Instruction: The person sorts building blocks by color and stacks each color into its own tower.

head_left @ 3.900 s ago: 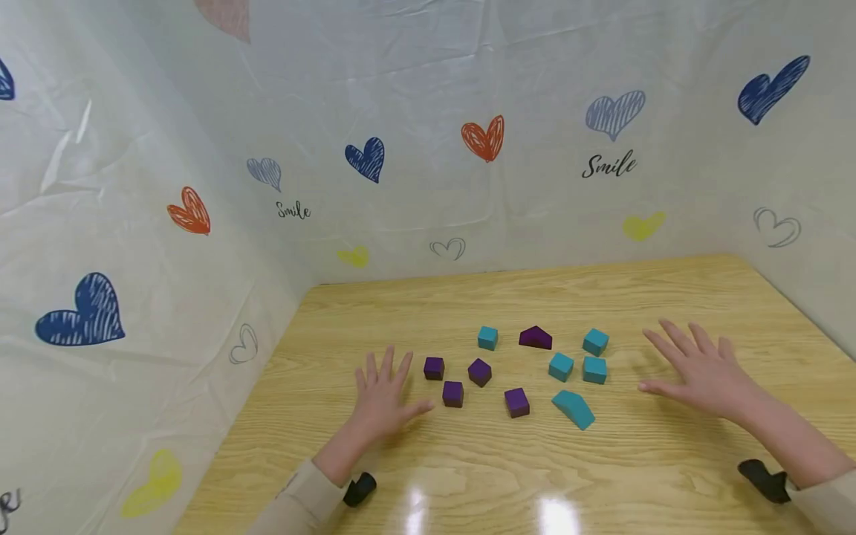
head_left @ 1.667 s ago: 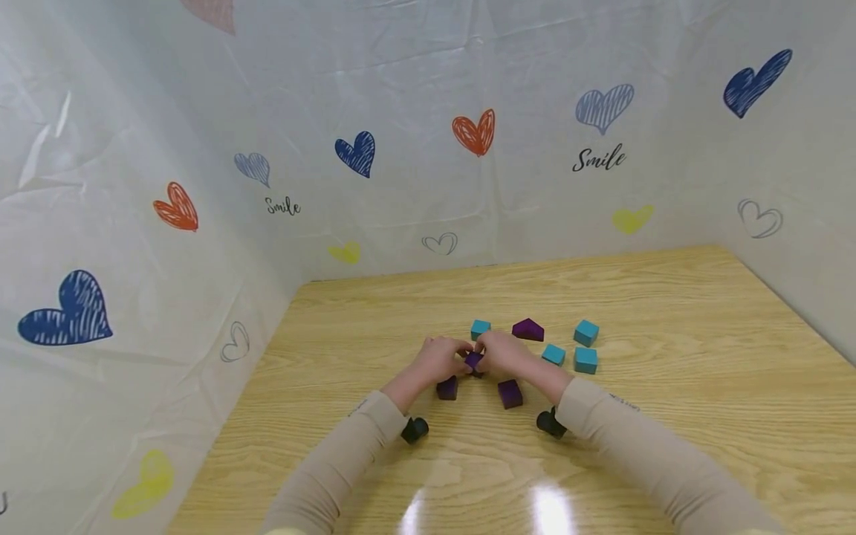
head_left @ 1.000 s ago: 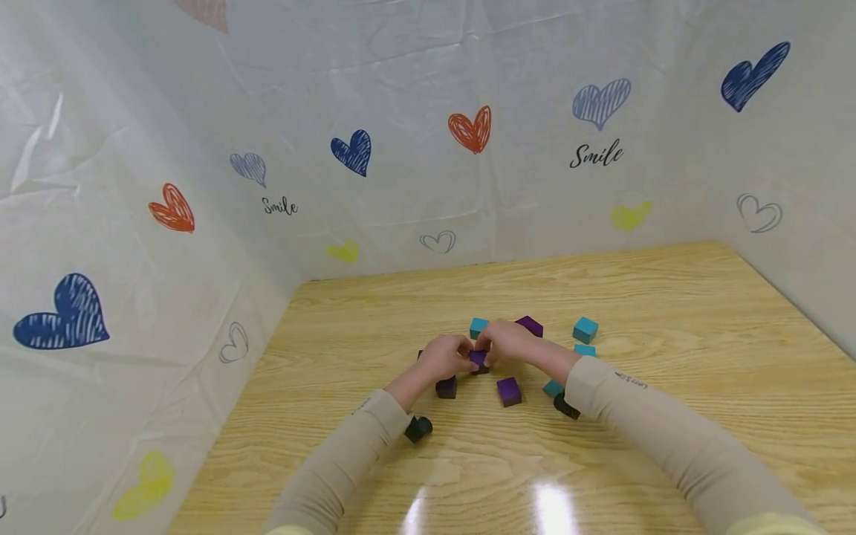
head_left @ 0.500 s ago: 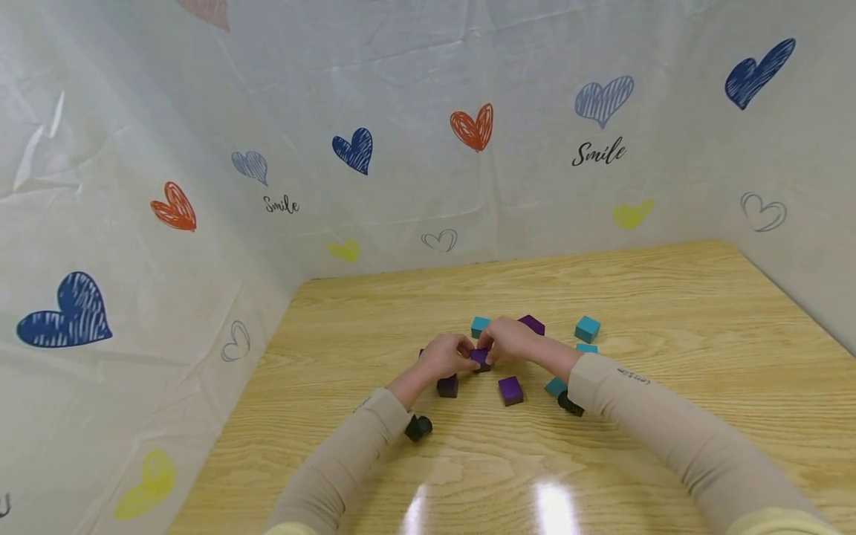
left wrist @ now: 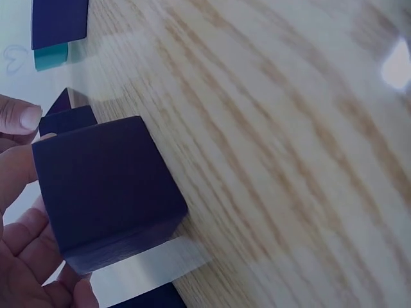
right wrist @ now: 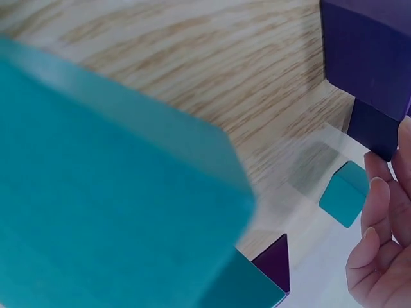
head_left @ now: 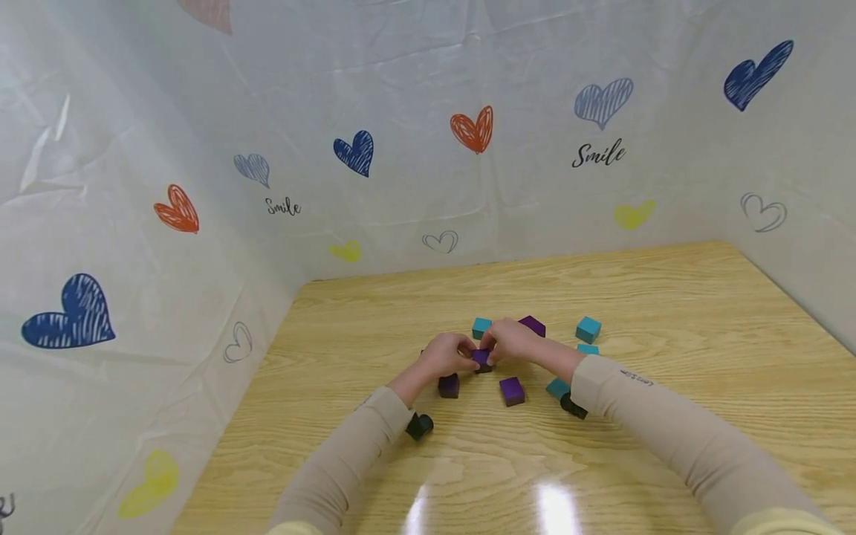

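Observation:
My left hand [head_left: 449, 354] and right hand [head_left: 510, 340] meet at the middle of the table, fingers curled round one purple cube [head_left: 480, 360]. In the left wrist view that purple cube [left wrist: 109, 192] fills the frame, with my fingers [left wrist: 19, 119] against its left side. The right wrist view shows the purple cube [right wrist: 369, 54] at top right with a darker purple face directly under it, and my right fingers [right wrist: 385, 256] below. Whether it sits on a second cube I cannot tell.
Two more purple cubes [head_left: 449, 385] [head_left: 511, 390] lie in front of the hands. A purple house-shaped block [head_left: 533, 325] and teal cubes [head_left: 481, 327] [head_left: 588, 329] lie behind. A teal wedge [head_left: 555, 387] sits under my right wrist. Heart-printed sheets wall the wooden table [head_left: 669, 312].
Both hands lay flat and apart beside the blocks, then came together on the purple cube. Over the last second they have barely moved.

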